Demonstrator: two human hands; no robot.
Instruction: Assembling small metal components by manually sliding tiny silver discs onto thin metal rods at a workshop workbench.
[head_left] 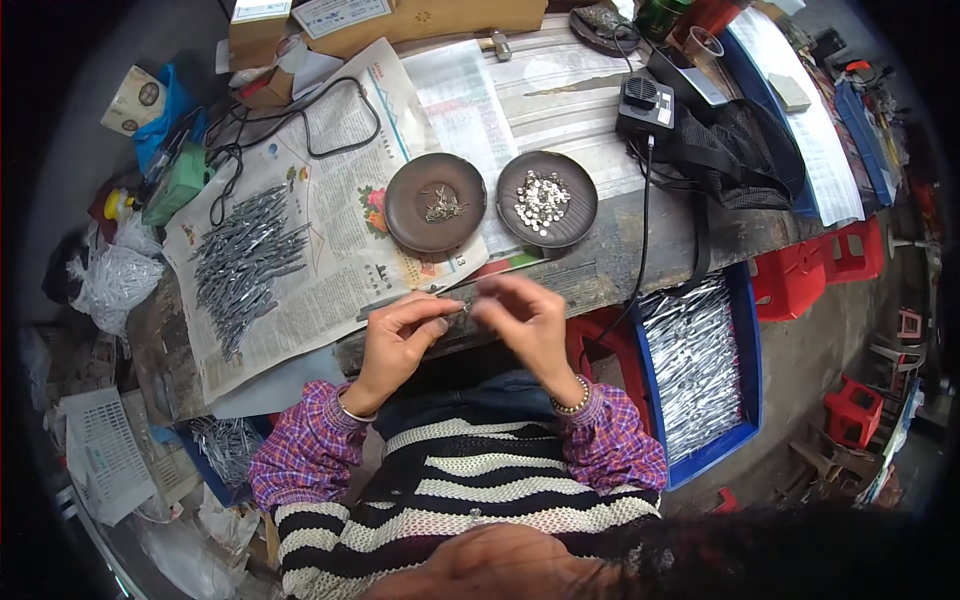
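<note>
My left hand pinches a small metal piece between thumb and fingertips, above the table's near edge. Close against it, my right hand has its thumb and fingers curled together; its fingertips are blurred and what they grip cannot be made out. Just beyond stand two round brown dishes. The left dish holds a heap of thin, short metal pins. In the right dish lie many small, shiny round metal bits.
Long grey metal pieces are heaped on newspaper at left. A blue tray of similar shiny pieces stands at right, near red stools. A black boxy device trails a cable across the table edge. A small hammer lies far back.
</note>
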